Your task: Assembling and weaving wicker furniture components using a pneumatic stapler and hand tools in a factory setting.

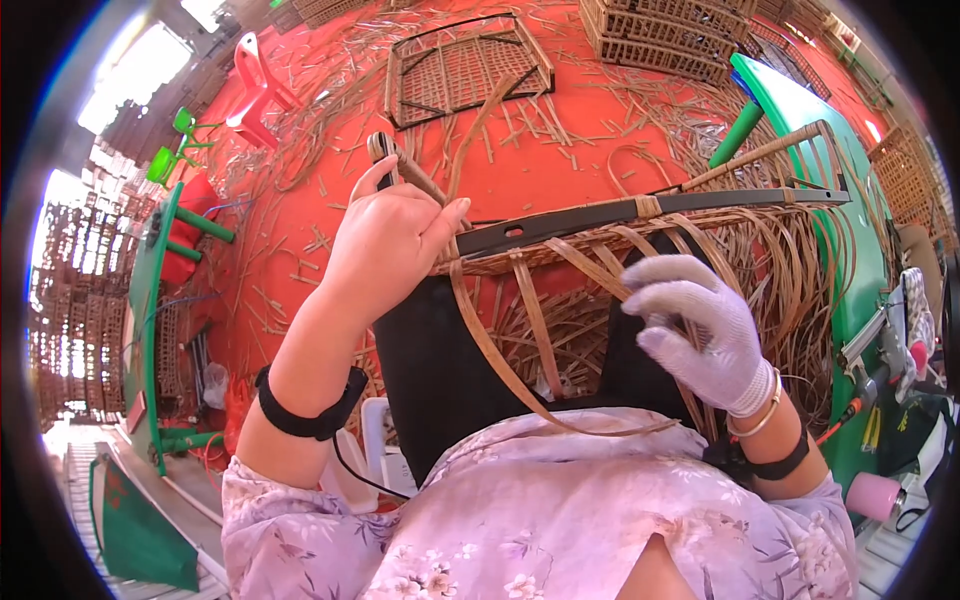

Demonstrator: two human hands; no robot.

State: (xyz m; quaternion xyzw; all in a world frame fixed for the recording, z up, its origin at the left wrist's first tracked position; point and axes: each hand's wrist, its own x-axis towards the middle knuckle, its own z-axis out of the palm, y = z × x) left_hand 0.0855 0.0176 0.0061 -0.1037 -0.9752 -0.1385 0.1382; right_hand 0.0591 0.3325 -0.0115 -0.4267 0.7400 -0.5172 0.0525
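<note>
From the head view, your left hand (392, 235) is clenched around a tool with a dark handle (381, 150) and pinches the rattan strip (505, 365) where it meets the rim of the half-woven basket (600, 250) resting on your lap. That strip loops down from the rim across your dark apron (440, 370) and back toward your right side. Your gloved right hand (700, 325) hovers just over the upright ribs, fingers half curled and holding nothing that I can make out.

You look to be partway through binding the rim, with the strip threaded but slack. The next move seems to call for your right hand to take up the loose loop and draw it snug while your left keeps the rim pinned. Finished wicker frames (465, 65) lie well apart on the red floor (560, 170).
</note>
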